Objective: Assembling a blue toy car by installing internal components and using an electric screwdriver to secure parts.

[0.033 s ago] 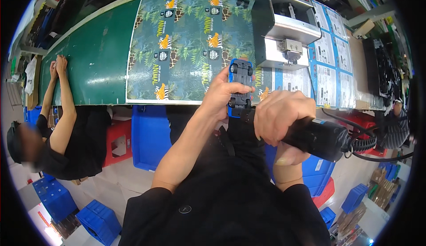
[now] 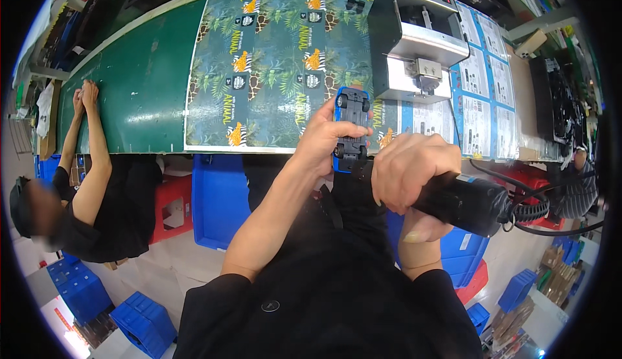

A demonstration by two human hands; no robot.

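A blue toy car (image 2: pixel 353 120) lies underside up in my left hand (image 2: pixel 322 135), its black base and wheels facing me. My thumb presses across the base while my fingers wrap its left side. My right hand (image 2: pixel 414 168) grips a black electric screwdriver (image 2: pixel 463 202), held nearly level with its front end pointing left. That end is beside the near end of the car; whether the tip touches it is hidden behind my fingers. A coiled black cable (image 2: pixel 532 212) runs off the screwdriver's rear to the right.
Beyond my hands stands a metal machine (image 2: pixel 421 61) on a table with animal-print covering (image 2: pixel 272 93). Dark parts (image 2: pixel 355 4) lie at its far side. Left, a co-worker's hands (image 2: pixel 87 94) rest on a green tabletop (image 2: pixel 146 80). Blue bins (image 2: pixel 219 213) and a red stool (image 2: pixel 172 211) stand below.
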